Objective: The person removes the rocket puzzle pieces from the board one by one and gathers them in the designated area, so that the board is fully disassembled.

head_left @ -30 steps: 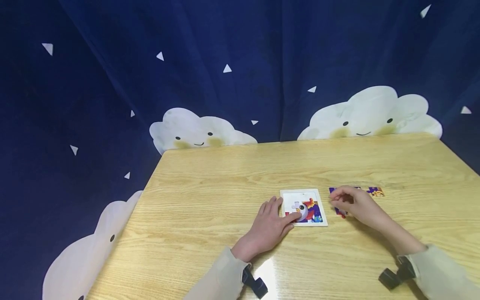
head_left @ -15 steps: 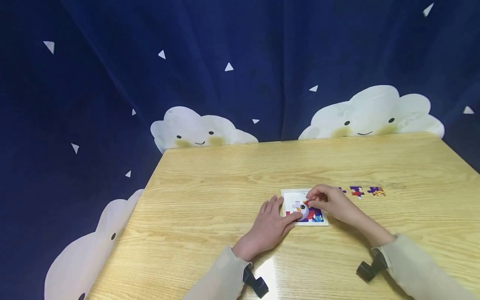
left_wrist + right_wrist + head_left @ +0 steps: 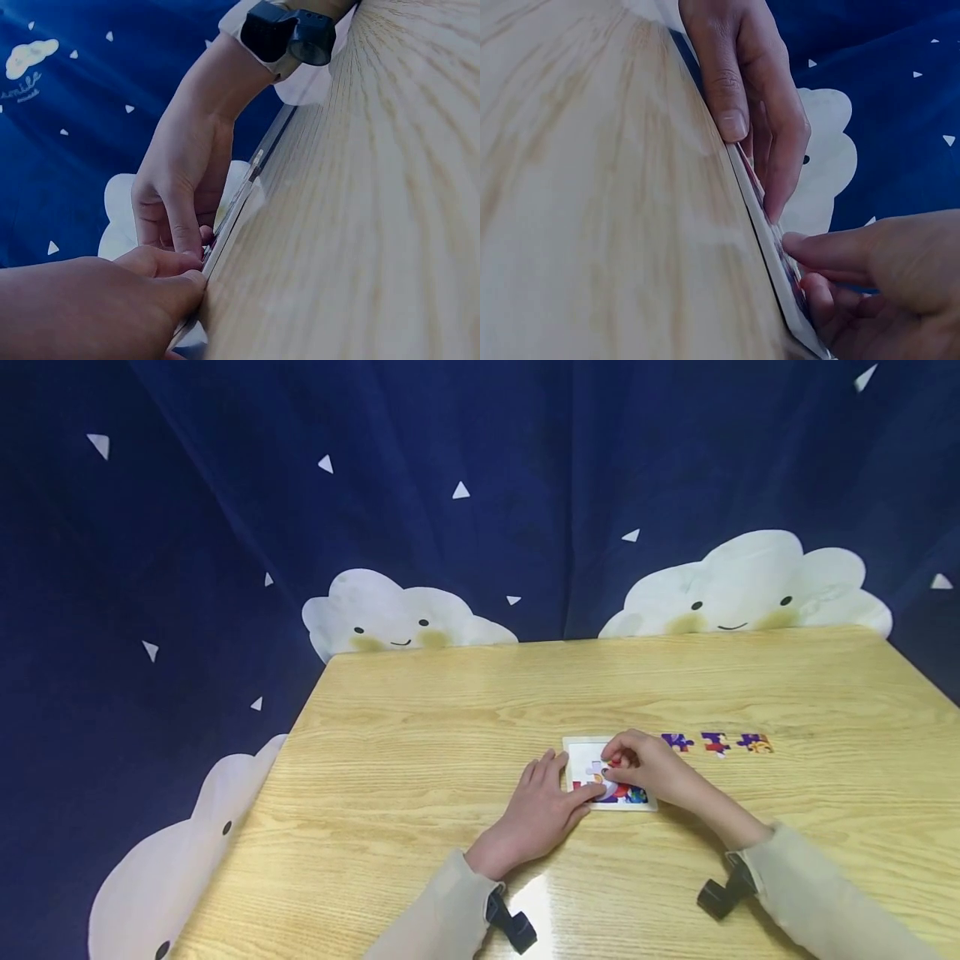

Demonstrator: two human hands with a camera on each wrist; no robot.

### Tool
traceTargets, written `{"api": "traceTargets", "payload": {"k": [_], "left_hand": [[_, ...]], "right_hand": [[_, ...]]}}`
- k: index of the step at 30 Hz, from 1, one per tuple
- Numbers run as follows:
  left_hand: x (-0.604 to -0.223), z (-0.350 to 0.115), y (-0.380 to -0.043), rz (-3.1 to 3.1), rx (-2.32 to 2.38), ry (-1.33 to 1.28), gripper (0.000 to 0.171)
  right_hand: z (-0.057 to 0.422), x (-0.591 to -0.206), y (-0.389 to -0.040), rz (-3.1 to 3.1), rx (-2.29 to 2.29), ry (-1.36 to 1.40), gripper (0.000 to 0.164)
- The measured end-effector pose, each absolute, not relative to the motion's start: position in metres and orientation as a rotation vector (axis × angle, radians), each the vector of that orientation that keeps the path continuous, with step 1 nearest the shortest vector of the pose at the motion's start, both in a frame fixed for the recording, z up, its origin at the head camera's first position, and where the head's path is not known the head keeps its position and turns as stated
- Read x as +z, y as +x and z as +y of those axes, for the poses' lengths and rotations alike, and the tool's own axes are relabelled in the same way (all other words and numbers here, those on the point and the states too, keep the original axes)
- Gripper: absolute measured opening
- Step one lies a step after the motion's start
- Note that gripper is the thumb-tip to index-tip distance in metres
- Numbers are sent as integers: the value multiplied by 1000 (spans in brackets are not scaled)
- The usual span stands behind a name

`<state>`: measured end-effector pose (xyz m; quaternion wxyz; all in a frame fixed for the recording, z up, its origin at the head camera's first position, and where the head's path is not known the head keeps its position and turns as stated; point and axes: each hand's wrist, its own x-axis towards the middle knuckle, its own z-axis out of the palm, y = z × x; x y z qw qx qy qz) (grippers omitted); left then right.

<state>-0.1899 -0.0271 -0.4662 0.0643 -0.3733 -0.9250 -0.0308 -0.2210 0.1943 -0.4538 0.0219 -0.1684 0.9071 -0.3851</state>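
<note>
A small square jigsaw tray (image 3: 588, 740) with a white rim lies on the table, partly filled with colourful pieces showing a white character. My left hand (image 3: 534, 814) holds its near left corner, two digits at the lower edge and on the picture, the other fingers along the left side. Over the tray's right half, my right hand (image 3: 660, 772) pinches a small puzzle piece that its fingers mostly hide. In the right wrist view, the right hand's fingertips (image 3: 793, 241) meet the tray edge (image 3: 761, 225) close to the left hand (image 3: 754, 82).
Three loose puzzle pieces lie in a row beyond the right hand: one purple (image 3: 677, 742), one purple and red (image 3: 715, 743), one purple and orange (image 3: 753, 743). The wooden table (image 3: 420, 718) ends at a dark blue curtain (image 3: 420, 435) with cloud figures.
My right hand has moved left, from beside the loose pieces to above the tray, then slightly further left. The left hand has stayed in place on the tray.
</note>
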Motion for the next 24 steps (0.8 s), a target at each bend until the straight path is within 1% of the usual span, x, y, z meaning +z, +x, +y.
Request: {"api": "traceTargets", "payload": {"k": [14,19,24], "left_hand": [[-465,-27,-191,-2809,-100,-1129,36],[-465,-26,-191,-2806,-105,-1129,36],[-466,-27,-191,-2816,-109,-1133,36]], "right_hand": [[190,-451,-221,2801,-1049,-564,13],[191,-452,-221,2784,-1075,-576,12],[191,-455,-219,2784,-1132,-580,15]]}}
